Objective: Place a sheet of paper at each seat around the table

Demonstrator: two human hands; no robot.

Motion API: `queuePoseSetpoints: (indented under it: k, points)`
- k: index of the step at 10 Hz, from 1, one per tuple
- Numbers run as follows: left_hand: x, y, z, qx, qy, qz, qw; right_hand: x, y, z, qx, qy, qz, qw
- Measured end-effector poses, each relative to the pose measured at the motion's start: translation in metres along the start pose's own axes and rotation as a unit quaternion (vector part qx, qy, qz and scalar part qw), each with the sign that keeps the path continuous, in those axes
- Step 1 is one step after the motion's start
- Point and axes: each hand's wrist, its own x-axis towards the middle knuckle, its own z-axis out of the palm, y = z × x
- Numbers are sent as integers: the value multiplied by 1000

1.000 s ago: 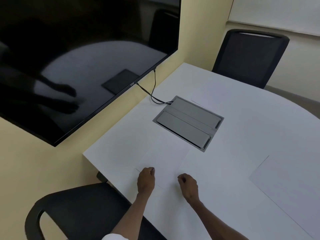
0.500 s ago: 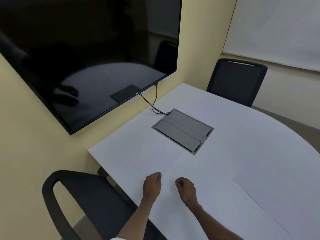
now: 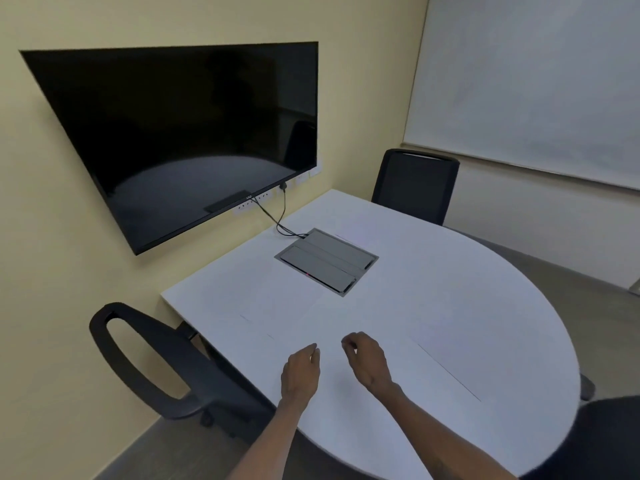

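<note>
A white sheet of paper [image 3: 277, 308] lies flat on the white table [image 3: 433, 289] in front of the black chair [image 3: 145, 358] at the left; its edges are barely visible. A second sheet [image 3: 491, 355] lies at the right, marked by a thin dark edge line. A faint third sheet [image 3: 360, 226] seems to lie near the far chair [image 3: 415, 185]. My left hand [image 3: 300, 370] and right hand [image 3: 365, 360] hover side by side over the near table edge. Their fingers are loosely curled and hold nothing.
A grey cable box [image 3: 327, 259] is sunk into the table's middle, with black cables running up to a large dark wall screen [image 3: 190, 133]. A whiteboard [image 3: 536, 81] covers the right wall. Another dark chair [image 3: 595, 441] stands at the near right.
My view has pulled back and risen, so more of the room shows. Both hands have come off the left sheet's near edge and drawn back toward me.
</note>
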Motion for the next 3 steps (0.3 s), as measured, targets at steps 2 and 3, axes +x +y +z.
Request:
queuePoseSetpoints:
  k: [2,3]
  points:
    - [-32,47,20,10,2,59,998,-19,11,-64,-8,49,-18,999]
    - [-34,56,32,35,-5,67,997,-21,22,-76,-27,54,-19,998]
